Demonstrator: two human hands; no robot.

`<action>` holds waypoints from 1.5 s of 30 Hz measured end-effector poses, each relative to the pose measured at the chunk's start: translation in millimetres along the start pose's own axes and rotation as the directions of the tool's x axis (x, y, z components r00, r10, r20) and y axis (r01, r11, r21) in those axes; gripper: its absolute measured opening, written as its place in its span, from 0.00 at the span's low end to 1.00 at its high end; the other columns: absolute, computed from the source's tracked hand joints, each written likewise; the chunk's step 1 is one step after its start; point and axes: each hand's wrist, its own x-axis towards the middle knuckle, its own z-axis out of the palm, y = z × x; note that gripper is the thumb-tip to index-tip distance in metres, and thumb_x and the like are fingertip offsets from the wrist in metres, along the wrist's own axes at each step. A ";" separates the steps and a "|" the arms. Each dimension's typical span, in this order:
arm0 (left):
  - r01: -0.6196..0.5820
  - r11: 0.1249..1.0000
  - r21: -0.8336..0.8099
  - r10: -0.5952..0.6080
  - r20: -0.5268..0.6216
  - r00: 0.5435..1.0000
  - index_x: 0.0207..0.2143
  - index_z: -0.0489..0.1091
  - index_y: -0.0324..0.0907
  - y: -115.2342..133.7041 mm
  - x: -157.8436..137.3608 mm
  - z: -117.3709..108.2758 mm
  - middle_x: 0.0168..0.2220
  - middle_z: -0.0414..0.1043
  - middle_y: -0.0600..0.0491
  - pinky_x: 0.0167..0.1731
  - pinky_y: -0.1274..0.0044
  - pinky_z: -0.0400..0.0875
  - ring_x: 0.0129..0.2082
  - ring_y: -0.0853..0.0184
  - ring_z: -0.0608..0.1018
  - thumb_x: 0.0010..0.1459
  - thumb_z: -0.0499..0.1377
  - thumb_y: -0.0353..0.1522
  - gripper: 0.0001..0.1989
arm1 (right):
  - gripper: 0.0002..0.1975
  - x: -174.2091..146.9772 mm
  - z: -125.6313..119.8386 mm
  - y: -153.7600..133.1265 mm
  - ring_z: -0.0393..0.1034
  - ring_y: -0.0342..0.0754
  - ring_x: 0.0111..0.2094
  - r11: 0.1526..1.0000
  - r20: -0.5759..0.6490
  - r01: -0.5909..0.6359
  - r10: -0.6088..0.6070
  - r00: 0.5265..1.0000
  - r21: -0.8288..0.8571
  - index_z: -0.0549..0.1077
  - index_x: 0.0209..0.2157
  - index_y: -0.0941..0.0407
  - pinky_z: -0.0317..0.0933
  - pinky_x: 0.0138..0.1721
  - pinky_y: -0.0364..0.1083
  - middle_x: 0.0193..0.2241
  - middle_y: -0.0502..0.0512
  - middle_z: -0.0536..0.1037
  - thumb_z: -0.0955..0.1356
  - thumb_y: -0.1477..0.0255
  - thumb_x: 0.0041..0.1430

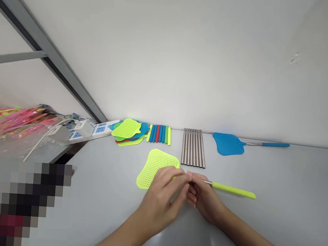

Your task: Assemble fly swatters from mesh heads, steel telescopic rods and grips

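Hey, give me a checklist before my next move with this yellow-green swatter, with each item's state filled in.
1. Right hand around the metal rod: ok.
2. Left hand gripping the neck of the mesh head: cannot tell, fingers cover it.
3. Yellow-green handle on the rod's far end: ok.
4. Joint between head and rod in plain view: not ok, the hands hide it.
5. Spare metal tubes lined up side by side: ok.
6. Blue swatter lying apart: ok.

We hold a yellow-green fly swatter (161, 160) crosswise: perforated paddle (151, 171) at left, a short stretch of silvery metal rod (208, 182), then a smooth handle (233, 190) pointing right. Where paddle meets rod is hidden from us.
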 end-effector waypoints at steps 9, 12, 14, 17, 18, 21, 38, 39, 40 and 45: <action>0.024 0.953 0.302 -0.113 0.280 0.953 0.43 0.62 0.45 -13.8 3.7 -1.4 0.46 0.64 0.53 0.48 0.67 0.48 0.51 0.65 0.60 0.57 0.43 0.23 0.16 | 0.20 0.2 1.0 -1.0 0.48 0.36 0.11 0.999 0.038 -0.024 0.025 0.999 -0.040 0.65 0.17 0.59 0.48 0.12 0.38 0.11 0.42 0.52 0.59 0.61 0.56; 0.027 0.953 0.301 -0.121 0.296 0.947 0.43 0.61 0.45 -14.6 3.0 0.4 0.46 0.64 0.54 0.49 0.67 0.45 0.53 0.65 0.58 0.57 0.43 0.23 0.15 | 0.21 0.0 2.4 -1.8 0.48 0.36 0.11 0.997 0.016 -0.048 0.049 0.999 -0.054 0.64 0.17 0.59 0.48 0.12 0.38 0.11 0.43 0.52 0.59 0.60 0.56; 0.018 0.957 0.290 -0.111 0.307 0.945 0.42 0.62 0.44 -15.8 3.0 1.4 0.46 0.64 0.53 0.49 0.67 0.44 0.53 0.66 0.58 0.58 0.42 0.24 0.14 | 0.21 0.2 2.2 -1.7 0.48 0.36 0.11 0.997 0.018 -0.055 0.056 0.998 -0.059 0.64 0.17 0.59 0.48 0.12 0.38 0.12 0.42 0.52 0.59 0.60 0.56; -0.003 0.966 0.259 -0.082 0.316 0.945 0.38 0.63 0.41 -17.1 3.3 2.3 0.42 0.66 0.51 0.47 0.70 0.49 0.49 0.67 0.62 0.58 0.42 0.24 0.12 | 0.20 0.4 1.1 -0.7 0.48 0.36 0.11 0.993 0.034 -0.071 0.075 0.997 -0.093 0.64 0.17 0.59 0.47 0.12 0.38 0.11 0.42 0.52 0.62 0.60 0.54; -0.004 0.968 0.251 -0.078 0.318 0.945 0.36 0.63 0.41 -17.3 3.5 2.4 0.40 0.66 0.51 0.47 0.70 0.50 0.46 0.67 0.64 0.59 0.42 0.25 0.12 | 0.19 0.3 0.8 -0.3 0.49 0.36 0.10 0.991 0.037 -0.077 0.082 0.996 -0.108 0.63 0.16 0.59 0.48 0.12 0.38 0.10 0.42 0.52 0.62 0.60 0.53; 0.010 0.969 0.246 -0.094 0.332 0.939 0.33 0.62 0.40 -17.4 4.6 1.3 0.35 0.66 0.53 0.45 0.71 0.52 0.38 0.70 0.66 0.59 0.42 0.25 0.11 | 0.19 0.1 1.1 0.3 0.49 0.36 0.10 0.988 0.034 -0.086 0.091 0.995 -0.131 0.63 0.16 0.58 0.48 0.12 0.38 0.10 0.41 0.52 0.64 0.60 0.52; 0.006 0.965 0.262 -0.100 0.349 0.932 0.30 0.62 0.41 -17.7 8.5 -3.0 0.33 0.66 0.55 0.46 0.68 0.46 0.37 0.69 0.65 0.56 0.42 0.22 0.12 | 0.16 0.1 2.3 2.0 0.47 0.36 0.11 0.984 -0.009 -0.071 0.071 0.997 -0.164 0.60 0.16 0.57 0.47 0.12 0.38 0.12 0.43 0.56 0.62 0.66 0.54; -0.001 0.965 0.261 -0.092 0.346 0.934 0.30 0.62 0.41 -17.5 9.0 -3.1 0.33 0.67 0.55 0.47 0.68 0.46 0.38 0.69 0.65 0.56 0.42 0.21 0.12 | 0.16 -0.1 2.3 2.7 0.47 0.35 0.11 0.984 -0.013 -0.065 0.064 0.998 -0.167 0.60 0.16 0.57 0.47 0.12 0.38 0.12 0.43 0.56 0.62 0.66 0.54; -0.007 0.965 0.260 -0.085 0.343 0.935 0.30 0.63 0.42 -17.1 9.6 -3.2 0.34 0.67 0.55 0.47 0.67 0.45 0.39 0.68 0.65 0.55 0.43 0.21 0.13 | 0.16 -0.3 2.3 3.5 0.47 0.35 0.11 0.984 -0.018 -0.058 0.056 0.998 -0.170 0.59 0.15 0.57 0.47 0.12 0.38 0.13 0.43 0.56 0.62 0.66 0.54; -0.022 0.962 0.272 -0.071 0.327 0.942 0.29 0.64 0.42 -15.6 10.7 -3.1 0.33 0.69 0.57 0.46 0.67 0.45 0.40 0.68 0.65 0.55 0.44 0.22 0.12 | 0.16 -0.6 2.4 5.8 0.45 0.34 0.11 0.982 -0.042 -0.021 0.013 0.999 -0.189 0.59 0.14 0.57 0.45 0.11 0.37 0.12 0.42 0.56 0.61 0.68 0.52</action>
